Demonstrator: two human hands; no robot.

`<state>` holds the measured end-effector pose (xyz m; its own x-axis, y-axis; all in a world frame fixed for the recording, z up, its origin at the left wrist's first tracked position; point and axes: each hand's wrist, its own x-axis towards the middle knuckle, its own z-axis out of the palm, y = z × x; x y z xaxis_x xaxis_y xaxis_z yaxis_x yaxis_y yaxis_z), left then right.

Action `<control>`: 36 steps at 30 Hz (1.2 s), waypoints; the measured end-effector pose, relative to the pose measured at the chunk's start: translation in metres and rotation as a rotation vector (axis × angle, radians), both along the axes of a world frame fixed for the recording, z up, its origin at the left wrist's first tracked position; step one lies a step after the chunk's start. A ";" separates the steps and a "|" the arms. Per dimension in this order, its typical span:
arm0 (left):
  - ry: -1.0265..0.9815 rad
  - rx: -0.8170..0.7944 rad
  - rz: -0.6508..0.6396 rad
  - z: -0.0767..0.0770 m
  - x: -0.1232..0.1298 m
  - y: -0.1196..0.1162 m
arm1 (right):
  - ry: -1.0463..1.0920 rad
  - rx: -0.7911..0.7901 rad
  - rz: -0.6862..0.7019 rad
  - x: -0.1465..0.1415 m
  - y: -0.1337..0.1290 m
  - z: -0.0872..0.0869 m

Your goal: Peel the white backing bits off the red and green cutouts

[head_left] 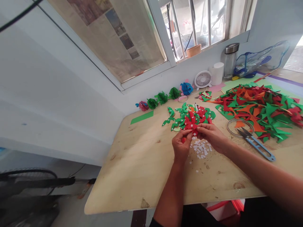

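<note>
Between my two hands is a red cut-out [191, 125] bearing small white squares, held just above the table. My left hand [181, 145] pinches its lower left edge, and a bit of orange-red shows by the curled fingers. My right hand [211, 136] grips the right edge between thumb and fingers. Directly below lies a scatter of small white squares [201, 149]. Behind my fingers sits a heap of green cut-outs [181, 119] and red ones, many dotted with white squares. Whether the red piece overlaps others of that heap is hard to tell.
Blue-handled thread snips [258, 145] and a metal ring [228, 127] lie right of my hands, beside a large pile of red, orange and green scraps [267, 108]. Along the wall stand green paper flowers [162, 97], a white fan [203, 79] and a glass bottle [229, 64].
</note>
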<state>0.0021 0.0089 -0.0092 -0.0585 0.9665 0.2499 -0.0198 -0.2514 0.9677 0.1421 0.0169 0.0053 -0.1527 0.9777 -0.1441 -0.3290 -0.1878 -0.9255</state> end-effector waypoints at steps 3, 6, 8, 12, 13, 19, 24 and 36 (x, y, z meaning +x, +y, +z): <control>0.068 0.066 0.033 0.000 0.000 0.000 | -0.068 0.052 0.043 -0.001 -0.001 -0.001; 0.176 0.140 0.037 0.002 -0.001 -0.001 | -0.115 0.091 0.045 -0.002 -0.002 0.000; 0.218 0.176 0.033 0.004 -0.001 -0.002 | -0.126 0.099 0.035 -0.002 -0.002 0.001; 0.275 0.224 0.037 0.003 -0.001 -0.003 | -0.131 0.102 0.017 -0.003 -0.003 0.002; 0.286 0.229 0.038 0.002 -0.001 -0.002 | -0.134 0.101 0.014 -0.004 -0.003 0.003; 0.306 0.227 0.033 -0.002 -0.002 -0.001 | -0.164 0.101 0.020 -0.005 -0.002 0.004; 0.394 0.316 0.048 -0.003 -0.002 0.000 | -0.172 0.102 0.031 -0.004 -0.002 0.001; 0.856 0.569 0.118 -0.006 -0.003 0.003 | -0.200 0.102 0.027 -0.003 0.000 -0.005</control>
